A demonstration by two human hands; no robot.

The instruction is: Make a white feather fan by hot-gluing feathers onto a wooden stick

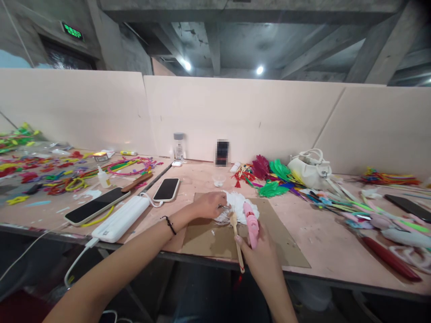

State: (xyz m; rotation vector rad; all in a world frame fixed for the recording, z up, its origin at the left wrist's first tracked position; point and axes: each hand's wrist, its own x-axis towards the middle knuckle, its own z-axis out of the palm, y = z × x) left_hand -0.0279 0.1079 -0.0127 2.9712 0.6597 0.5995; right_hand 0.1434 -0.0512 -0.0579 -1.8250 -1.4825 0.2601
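My right hand (261, 253) grips a pink glue gun (251, 225), its nozzle aimed at a white feather fan (237, 205) lying on a brown cardboard sheet (283, 242). The fan's wooden handle (237, 240) runs toward me past my right thumb. My left hand (208, 204), a black cord on its wrist, rests on the fan's left side with fingertips pinched at the feathers where the handle begins.
Two phones (166, 189) (96, 206) and a white power bank (121, 218) lie left of the cardboard. Coloured feathers (274, 177), a white handbag (310, 169) and sticks sit at the right. Pipe cleaners (60, 172) cover the far left. A small bottle (178, 146) stands by the partition.
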